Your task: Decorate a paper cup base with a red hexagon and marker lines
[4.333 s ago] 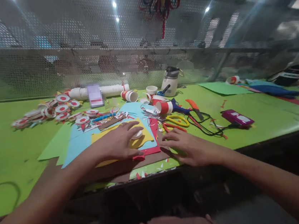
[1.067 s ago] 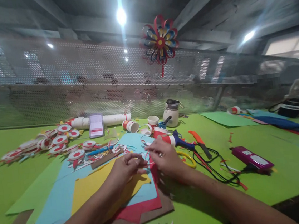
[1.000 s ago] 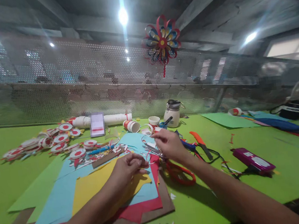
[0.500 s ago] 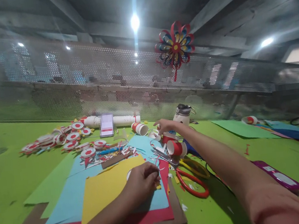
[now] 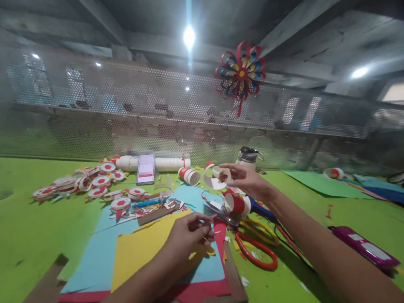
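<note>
My right hand (image 5: 249, 180) grips a whitish ring that looks like a roll of tape (image 5: 213, 182), held just above the table behind the paper pile. My left hand (image 5: 192, 230) hovers over the yellow paper (image 5: 140, 246) and blue paper (image 5: 87, 269), thumb and fingers pinched together. Something thin and red shows by its fingertips, too small to name. Right of it lie scissors with red and yellow handles (image 5: 257, 254), blades pointing away. Below my right hand, a red and white paper cup (image 5: 237, 204) rests on its side next to a blue handle (image 5: 261, 209).
Several red and white round paper pieces (image 5: 100, 181) are heaped at left. Behind stand a long white tube (image 5: 169, 164), a phone-like card (image 5: 146, 170) and a bottle (image 5: 248, 155). A purple packet (image 5: 366, 247) lies at right. A paper flower (image 5: 241, 74) hangs before the mesh screen.
My right hand has picked up the whitish ring and drawn it slightly up and to the right. My left hand has shifted little and stays pinched. The view has moved slightly.
</note>
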Available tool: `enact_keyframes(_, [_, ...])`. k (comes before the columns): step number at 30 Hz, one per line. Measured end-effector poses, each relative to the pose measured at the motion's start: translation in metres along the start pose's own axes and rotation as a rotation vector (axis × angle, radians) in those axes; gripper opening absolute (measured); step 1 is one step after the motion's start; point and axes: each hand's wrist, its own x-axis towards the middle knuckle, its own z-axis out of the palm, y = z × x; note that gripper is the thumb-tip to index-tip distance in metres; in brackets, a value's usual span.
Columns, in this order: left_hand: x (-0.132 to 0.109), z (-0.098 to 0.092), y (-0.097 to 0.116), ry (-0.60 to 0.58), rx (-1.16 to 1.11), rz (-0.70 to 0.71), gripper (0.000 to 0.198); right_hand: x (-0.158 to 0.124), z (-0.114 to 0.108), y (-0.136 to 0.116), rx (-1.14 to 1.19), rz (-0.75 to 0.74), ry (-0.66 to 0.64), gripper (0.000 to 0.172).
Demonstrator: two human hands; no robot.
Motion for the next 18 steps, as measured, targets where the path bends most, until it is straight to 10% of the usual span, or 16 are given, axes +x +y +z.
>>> enact_keyframes(10, [-0.009, -0.006, 0.024, -0.172, -0.292, -0.031, 0.076, -0.057, 0.026, 0.014, 0.282, 0.092, -0.126, 0.053])
enact_keyframes(18, [-0.014, -0.006, 0.029, -0.364, -0.237, -0.040, 0.027, -0.064, 0.035, 0.027, 0.347, 0.162, -0.123, 0.055])
